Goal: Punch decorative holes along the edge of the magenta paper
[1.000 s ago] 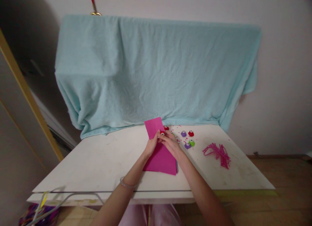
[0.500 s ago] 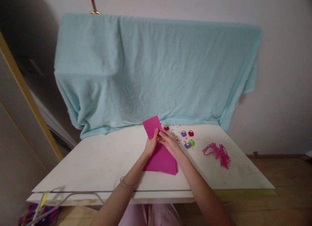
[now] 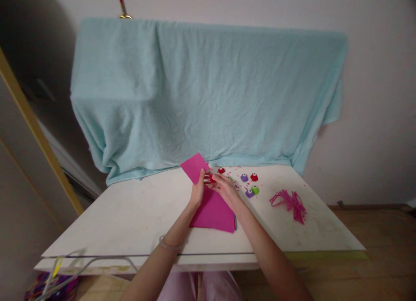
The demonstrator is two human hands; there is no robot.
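Left hand [image 3: 197, 191] grips a raised sheet of magenta paper [image 3: 195, 167]; right hand [image 3: 224, 189] pinches a small red craft punch [image 3: 212, 178] at the sheet's edge.
Sheet held above a stack of magenta paper [image 3: 214, 211] on the white tabletop [image 3: 130, 214]. Further small punches, red [image 3: 254, 177], purple [image 3: 244, 177] and green [image 3: 255, 189], lie just right of the hands; pink paper strips [image 3: 289, 202] farther right. Pale blue cloth [image 3: 208, 93] hangs behind.

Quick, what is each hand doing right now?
Left hand: closed on the raised pink paper sheet.
Right hand: closed on the small red plastic punch at the sheet's edge.
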